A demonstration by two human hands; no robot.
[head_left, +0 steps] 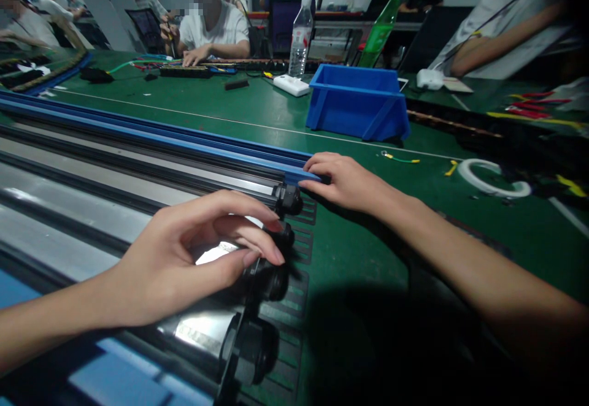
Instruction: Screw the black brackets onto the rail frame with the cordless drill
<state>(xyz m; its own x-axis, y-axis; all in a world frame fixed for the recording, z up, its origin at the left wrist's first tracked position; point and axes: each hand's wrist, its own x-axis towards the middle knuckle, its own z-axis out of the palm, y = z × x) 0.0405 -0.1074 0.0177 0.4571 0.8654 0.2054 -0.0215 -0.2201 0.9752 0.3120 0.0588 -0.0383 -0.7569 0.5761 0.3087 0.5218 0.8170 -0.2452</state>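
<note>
My right hand [338, 179] pinches the near end of a long blue rail [271, 159] between thumb and fingers. This rail runs off to the left along the far side of a row of long metal bars [115, 182] with black edges. Over the right ends of these bars, my left hand [197, 252] is loosely curled, its index finger apart from the thumb and nothing visible held. Just beyond its fingertips are black end fittings [289, 199], one per bar. Part of the bars is hidden behind my left hand and forearm.
A blue bin [359, 102] stands past my right hand, with a water bottle [301, 38] and green bottle [381, 29] behind it. A white ring [492, 179] and short wires [402, 159] lie rightward on the green table [359, 246]. A person [214, 32] works opposite.
</note>
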